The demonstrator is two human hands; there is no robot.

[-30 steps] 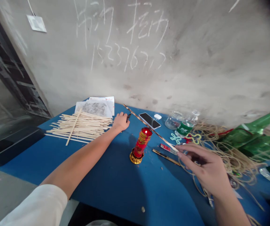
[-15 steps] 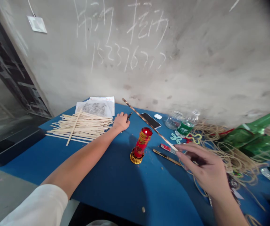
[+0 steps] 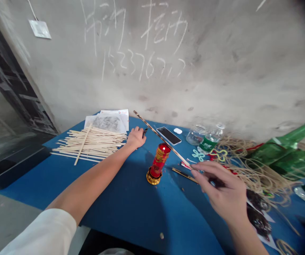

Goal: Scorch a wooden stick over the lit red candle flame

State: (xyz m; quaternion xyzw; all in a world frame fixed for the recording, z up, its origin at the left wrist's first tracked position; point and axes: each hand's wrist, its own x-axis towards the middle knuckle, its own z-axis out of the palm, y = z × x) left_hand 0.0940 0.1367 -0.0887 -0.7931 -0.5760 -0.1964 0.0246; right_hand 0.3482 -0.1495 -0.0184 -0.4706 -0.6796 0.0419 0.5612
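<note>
My right hand (image 3: pixel 221 187) pinches the pale end of a thin wooden stick (image 3: pixel 177 154) between thumb and fingers. Dark scorch-like bands mark the stick's far half, which slants up to the left. It crosses in front of or just over the top of a red candle holder (image 3: pixel 159 160) with a gold base; the exact gap cannot be told. Far across the table, my left hand (image 3: pixel 136 137) rests with curled fingers at a small dark object (image 3: pixel 145 132), mostly hidden by them. Left of that hand lies a pile of pale wooden sticks (image 3: pixel 88 143).
Papers (image 3: pixel 115 120) lie behind the pile. A phone (image 3: pixel 169 136), white case (image 3: pixel 178 131), glass jar (image 3: pixel 195 135) and plastic bottle (image 3: pixel 210 140) stand or lie toward the wall. Tangled cord (image 3: pixel 261 177) and green bottles (image 3: pixel 287 145) fill the right. A utility knife (image 3: pixel 184 175) lies beyond the candle.
My right hand has moved a little left, bringing the stick across the candle holder's top. The left hand stays in place.
</note>
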